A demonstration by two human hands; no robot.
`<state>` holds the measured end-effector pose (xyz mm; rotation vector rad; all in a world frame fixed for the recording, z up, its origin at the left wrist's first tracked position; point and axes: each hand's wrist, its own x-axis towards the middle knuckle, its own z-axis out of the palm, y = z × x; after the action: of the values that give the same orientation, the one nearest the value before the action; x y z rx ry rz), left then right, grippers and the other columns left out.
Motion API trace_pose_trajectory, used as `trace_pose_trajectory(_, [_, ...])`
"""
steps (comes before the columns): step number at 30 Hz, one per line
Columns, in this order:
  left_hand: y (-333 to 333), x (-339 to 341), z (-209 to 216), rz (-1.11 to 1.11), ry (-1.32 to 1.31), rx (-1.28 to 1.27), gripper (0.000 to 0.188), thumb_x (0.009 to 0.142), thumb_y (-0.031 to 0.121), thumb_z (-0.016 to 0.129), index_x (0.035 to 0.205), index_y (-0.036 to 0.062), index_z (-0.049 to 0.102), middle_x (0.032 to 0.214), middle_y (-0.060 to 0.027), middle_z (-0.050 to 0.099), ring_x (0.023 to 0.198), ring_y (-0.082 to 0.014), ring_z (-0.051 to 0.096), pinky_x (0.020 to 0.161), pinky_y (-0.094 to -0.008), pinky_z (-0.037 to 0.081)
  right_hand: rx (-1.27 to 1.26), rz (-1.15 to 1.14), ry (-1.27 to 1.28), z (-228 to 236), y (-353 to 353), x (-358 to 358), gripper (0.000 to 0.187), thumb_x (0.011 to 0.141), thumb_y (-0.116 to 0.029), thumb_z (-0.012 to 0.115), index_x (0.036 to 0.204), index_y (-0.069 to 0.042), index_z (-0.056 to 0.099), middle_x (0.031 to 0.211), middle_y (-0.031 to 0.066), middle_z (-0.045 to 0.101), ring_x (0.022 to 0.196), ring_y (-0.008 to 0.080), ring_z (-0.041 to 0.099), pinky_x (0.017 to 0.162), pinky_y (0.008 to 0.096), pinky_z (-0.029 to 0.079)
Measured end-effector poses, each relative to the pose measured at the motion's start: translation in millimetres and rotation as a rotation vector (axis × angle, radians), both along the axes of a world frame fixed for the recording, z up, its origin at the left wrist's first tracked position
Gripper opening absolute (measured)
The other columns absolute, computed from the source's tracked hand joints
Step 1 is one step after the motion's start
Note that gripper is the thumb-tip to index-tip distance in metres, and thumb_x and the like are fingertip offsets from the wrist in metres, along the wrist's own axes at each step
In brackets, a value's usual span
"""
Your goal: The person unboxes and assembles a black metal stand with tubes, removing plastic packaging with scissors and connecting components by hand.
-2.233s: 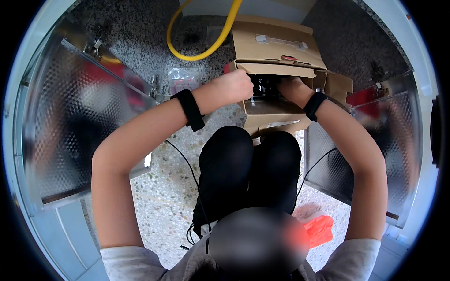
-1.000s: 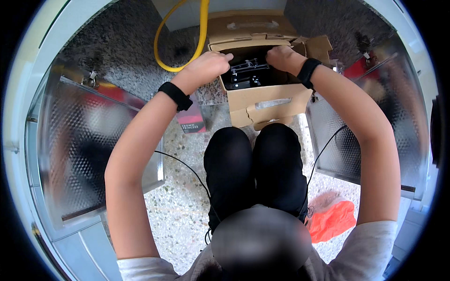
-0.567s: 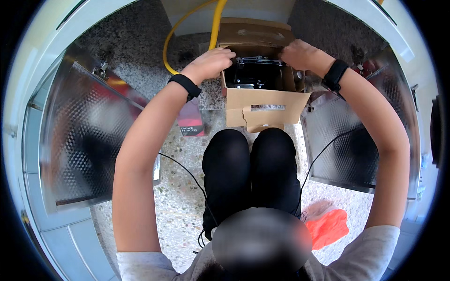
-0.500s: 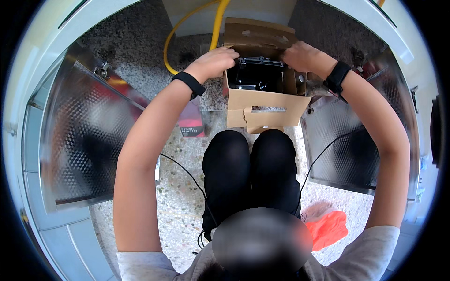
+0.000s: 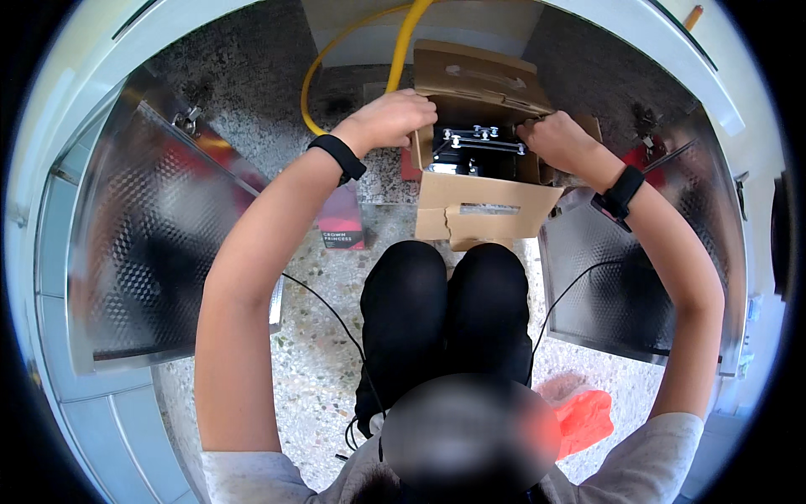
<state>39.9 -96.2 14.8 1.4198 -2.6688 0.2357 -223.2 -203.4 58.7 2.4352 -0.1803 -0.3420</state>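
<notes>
An open cardboard box [image 5: 437, 200] stands in front of my knees, its rear flap raised and its front flap, with a cut-out handle hole, hanging toward me. Inside lies a black, boxy item [image 5: 501, 161] with silver bars and round-headed screws along its top; its kind cannot be told. My left hand [image 5: 393, 120] is closed over the box's left rim, fingertips partly hidden. At the right rim my right hand [image 5: 561, 141] is closed with fingers curled inward, close to the end of the silver bars. What its fingertips touch inside is hidden.
A yellow hose [image 5: 404, 49] runs down behind the box. Open metal cabinet doors flank me, left [image 5: 155, 252] and right [image 5: 617, 286]. A dark pink package [image 5: 341, 223] stands left of the box. An orange-red cloth-like thing [image 5: 588, 422] lies by my right side. Thin black cables cross beside my legs.
The box sits slightly farther right and lower in view. Its contents show at a different tilt, with more of the silver bars visible. My right hand has come lower and nearer along the rim.
</notes>
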Motion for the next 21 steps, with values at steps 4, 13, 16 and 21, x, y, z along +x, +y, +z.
trace_pose_trajectory(4, [0, -14, -2, -0.099, -0.034, -0.199, 0.055, 0.054, 0.008, 0.069, 0.108, 0.0070, 0.056, 0.101, -0.0018, 0.058, 0.091, -0.0196, 0.050, 0.084, -0.0310, 0.039, 0.039, 0.065, -0.068, 6, 5, -4, 0.018, 0.074, -0.010, 0.055, 0.091, -0.005, 0.059, 0.068, 0.0054, 0.061, 0.065, 0.0184, 0.062, 0.054, 0.0270, 0.047])
trace_pose_trajectory(13, [-11, -15, 0, -0.020, -0.186, -0.143, 0.021, 0.052, 0.011, 0.070, 0.069, 0.0052, 0.060, 0.085, -0.0029, 0.053, 0.092, -0.0215, 0.049, 0.084, -0.0308, 0.040, 0.034, 0.007, -0.041, 52, 25, -10, 0.015, 0.072, -0.008, 0.057, 0.087, -0.006, 0.060, 0.071, 0.0068, 0.062, 0.068, 0.0209, 0.063, 0.058, 0.0286, 0.049])
trace_pose_trajectory(16, [-6, -14, 8, -0.066, -0.050, -0.111, 0.029, 0.052, 0.009, 0.070, 0.075, 0.0020, 0.054, 0.093, -0.0067, 0.049, 0.095, -0.0244, 0.047, 0.084, -0.0333, 0.040, 0.049, -0.121, -0.012, 71, 32, -12, 0.015, 0.069, -0.009, 0.063, 0.084, -0.007, 0.060, 0.073, 0.0073, 0.063, 0.070, 0.0210, 0.063, 0.059, 0.0286, 0.049])
trace_pose_trajectory(21, [-2, -23, 12, -0.129, 0.112, -0.171, 0.031, 0.055, 0.010, 0.070, 0.078, 0.0010, 0.051, 0.094, -0.0091, 0.048, 0.097, -0.0276, 0.046, 0.084, -0.0367, 0.040, 0.049, -0.192, 0.006, 94, 32, -14, 0.009, 0.070, -0.011, 0.064, 0.078, -0.007, 0.062, 0.072, 0.0094, 0.063, 0.072, 0.0225, 0.063, 0.063, 0.0307, 0.050])
